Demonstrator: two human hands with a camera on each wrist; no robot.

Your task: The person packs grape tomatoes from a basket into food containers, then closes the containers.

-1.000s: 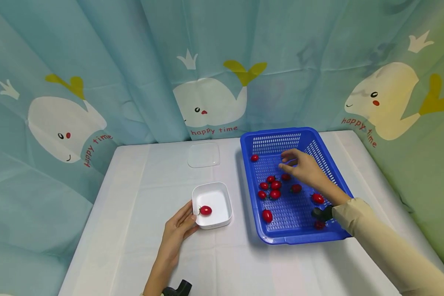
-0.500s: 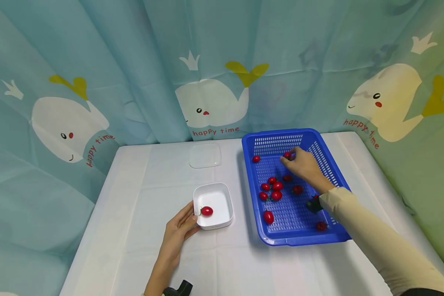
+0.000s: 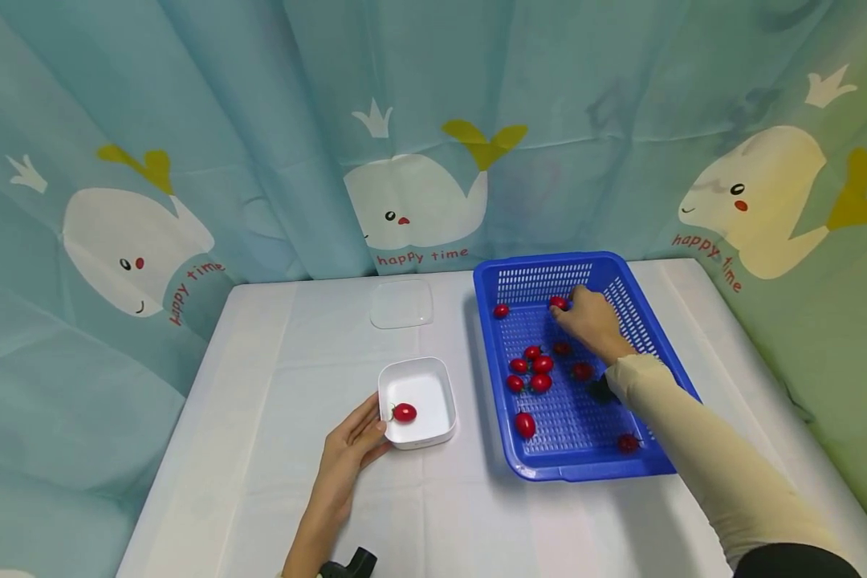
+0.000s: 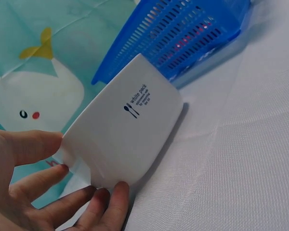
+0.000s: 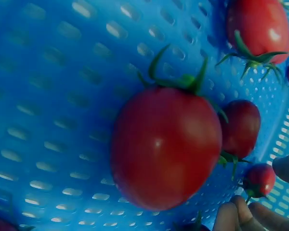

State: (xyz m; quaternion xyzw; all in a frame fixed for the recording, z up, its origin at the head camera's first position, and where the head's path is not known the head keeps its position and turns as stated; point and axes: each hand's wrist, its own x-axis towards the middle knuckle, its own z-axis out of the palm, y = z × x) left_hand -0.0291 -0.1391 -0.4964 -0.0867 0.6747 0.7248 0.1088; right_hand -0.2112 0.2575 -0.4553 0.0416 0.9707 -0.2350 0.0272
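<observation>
My left hand (image 3: pixel 347 445) holds a small square white plastic container (image 3: pixel 433 385) by its near left corner. Thumb and fingers spread along its outer wall, with printed lettering facing the left wrist camera. One red cherry tomato (image 3: pixel 405 413) lies inside. Over the far part of a blue perforated basket (image 3: pixel 502 437), my right hand (image 3: pixel 591 321) has thumb and fingers about another cherry tomato (image 3: pixel 558 303). In the right wrist view that cherry tomato (image 5: pixel 261 179) sits between thumb and fingertips, against the basket floor. Several more cherry tomatoes (image 3: pixel 541 365) with green stems lie around the basket.
A clear flat lid (image 3: pixel 401 305) lies behind the container, near the table's back edge. The white cloth-covered table (image 3: pixel 289 377) meets a printed curtain (image 3: pixel 260 160) at the back. The basket's raised walls surround the right hand.
My right hand has reached farther back in the basket, and its fingers have closed in around a cherry tomato near the far wall. The left hand and container have stayed in place.
</observation>
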